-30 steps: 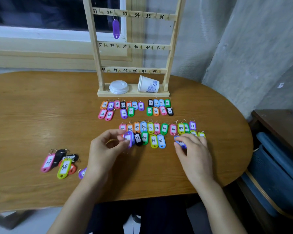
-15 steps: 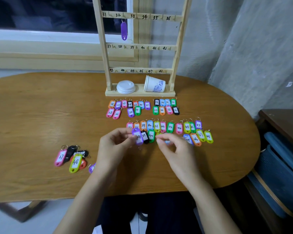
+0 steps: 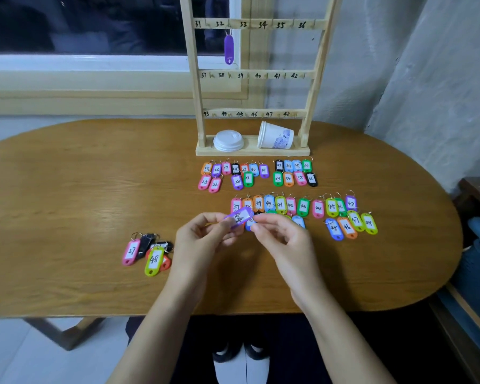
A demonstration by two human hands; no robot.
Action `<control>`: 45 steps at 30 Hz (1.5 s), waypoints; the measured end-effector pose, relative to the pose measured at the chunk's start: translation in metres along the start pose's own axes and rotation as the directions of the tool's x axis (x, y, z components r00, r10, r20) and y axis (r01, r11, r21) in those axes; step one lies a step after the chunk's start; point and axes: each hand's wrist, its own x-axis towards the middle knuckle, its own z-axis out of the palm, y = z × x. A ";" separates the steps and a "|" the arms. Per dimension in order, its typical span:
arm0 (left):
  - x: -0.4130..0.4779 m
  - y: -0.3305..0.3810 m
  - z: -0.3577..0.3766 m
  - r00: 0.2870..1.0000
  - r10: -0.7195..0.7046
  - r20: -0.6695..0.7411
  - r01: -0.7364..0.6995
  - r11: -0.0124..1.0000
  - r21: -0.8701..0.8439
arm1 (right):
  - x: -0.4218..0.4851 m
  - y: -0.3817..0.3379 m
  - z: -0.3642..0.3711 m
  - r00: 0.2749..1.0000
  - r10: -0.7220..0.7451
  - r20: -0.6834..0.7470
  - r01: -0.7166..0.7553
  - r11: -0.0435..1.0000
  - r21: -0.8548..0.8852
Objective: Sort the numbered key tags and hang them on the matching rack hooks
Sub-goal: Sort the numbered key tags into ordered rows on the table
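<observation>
Tag read before placing

My left hand [image 3: 203,236] pinches the purple tag [image 3: 240,216] at one end and my right hand [image 3: 283,239] pinches its ring end, just above the 37–48 row [image 3: 303,206] on the table [image 3: 94,203]. Digits are blurred. I'd turn it flat, read it, then lay it beside its twin.

A plain indoor room, perhaps a home: an oval wooden table [image 3: 67,203] under a window [image 3: 94,23], bare grey wall [image 3: 427,65], pale tiled floor [image 3: 25,356].

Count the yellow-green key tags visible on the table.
5: pile tag 48 at left; tag 41 and tag 45 in the 37–47 row; tag 47 and end tag 48 far right. The left hand and right hand, holding a purple tag, may hide others.
</observation>
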 end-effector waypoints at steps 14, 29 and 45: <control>0.009 0.016 -0.053 0.978 0.207 0.029 -0.197 0.867 0.458 | 0.005 -0.007 -0.011 0.992 0.089 -0.089 -0.071 0.980 0.184; 0.001 0.009 -0.074 0.926 0.168 0.337 -0.376 0.387 0.842 | 0.000 0.000 -0.029 0.993 0.062 -0.102 -0.049 0.991 0.128; 0.007 0.000 -0.018 0.933 0.315 0.173 -0.342 0.635 0.693 | 0.047 0.021 -0.121 0.965 -0.015 -0.263 -0.042 0.976 -0.212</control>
